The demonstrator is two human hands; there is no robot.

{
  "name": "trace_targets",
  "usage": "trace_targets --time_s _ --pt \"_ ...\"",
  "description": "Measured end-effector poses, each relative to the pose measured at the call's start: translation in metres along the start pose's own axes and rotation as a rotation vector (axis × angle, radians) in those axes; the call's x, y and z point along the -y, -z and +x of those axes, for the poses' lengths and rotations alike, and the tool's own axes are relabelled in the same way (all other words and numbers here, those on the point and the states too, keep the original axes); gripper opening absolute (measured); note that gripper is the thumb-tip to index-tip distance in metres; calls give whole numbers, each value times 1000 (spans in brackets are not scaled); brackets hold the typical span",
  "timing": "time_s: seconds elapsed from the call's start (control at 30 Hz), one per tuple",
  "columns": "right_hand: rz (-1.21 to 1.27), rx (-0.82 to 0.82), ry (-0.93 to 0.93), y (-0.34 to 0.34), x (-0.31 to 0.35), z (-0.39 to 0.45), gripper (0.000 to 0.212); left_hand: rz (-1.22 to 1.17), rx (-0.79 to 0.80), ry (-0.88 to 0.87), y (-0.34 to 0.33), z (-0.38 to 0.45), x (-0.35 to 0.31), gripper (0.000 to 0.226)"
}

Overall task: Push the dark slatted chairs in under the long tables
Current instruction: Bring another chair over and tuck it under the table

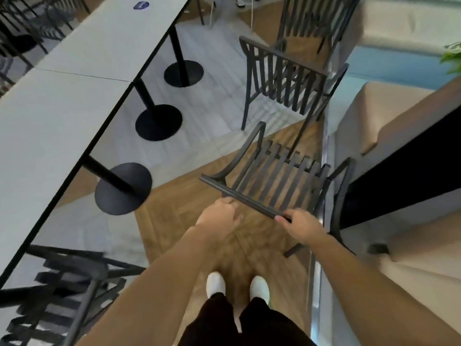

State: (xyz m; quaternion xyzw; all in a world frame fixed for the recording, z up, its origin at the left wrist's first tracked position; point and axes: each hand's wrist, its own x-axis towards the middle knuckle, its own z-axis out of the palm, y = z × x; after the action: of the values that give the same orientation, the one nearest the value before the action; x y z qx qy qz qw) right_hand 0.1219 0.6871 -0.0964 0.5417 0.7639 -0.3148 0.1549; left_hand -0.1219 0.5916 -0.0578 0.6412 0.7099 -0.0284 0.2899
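chair in hand, not yet under a table

long table (74,78) runs along the left, near to far, white top with a dark edge, 3 round black pedestal bases (123,189) under it. a 2nd table edge (399,176) sits on the right, dark underside showing. floor (199,101) is part wood, part pale tile.

near chair (277,181) stands in the aisle between the 2 tables, its seat angled toward the right one and closer to it, well apart from the left table. a 2nd slatted chair (284,83) stands farther along the aisle, also out. another chair (62,295) at near left looks partly tucked under the left table, blurred.

step in hand, my read: steering the near chair by its top rail (244,198). to do it well, square the chair to the table edge first, push level with both hands so the legs slide and don't catch, and keep clear of the 2nd chair's legs just beyond.

right hand (298,226) grips the near end of the rail, fingers curled round it. left hand (220,214) is at the rail's middle, fingers bent and touching; blur, so i cannot tell whether it actually grips. both arms reach forward, slightly bent. white shoes (215,283) planted behind the chair.
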Motion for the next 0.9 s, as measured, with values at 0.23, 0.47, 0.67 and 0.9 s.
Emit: trace_targets --time_s 0.23,0.47,0.67,0.9 --pt "128 -16 -141 -29 -27 -7 41 172 66 -188 -9 79 0 56" --pt "46 -58 -205 -38 -21 10 49 370 184 -317 -6 129 25 63" --pt "-54 -109 -304 -49 -12 20 37 429 209 -145 -7 135 31 39" --pt "-169 -189 -364 -59 -3 23 31 444 226 -82 -10 116 29 20"
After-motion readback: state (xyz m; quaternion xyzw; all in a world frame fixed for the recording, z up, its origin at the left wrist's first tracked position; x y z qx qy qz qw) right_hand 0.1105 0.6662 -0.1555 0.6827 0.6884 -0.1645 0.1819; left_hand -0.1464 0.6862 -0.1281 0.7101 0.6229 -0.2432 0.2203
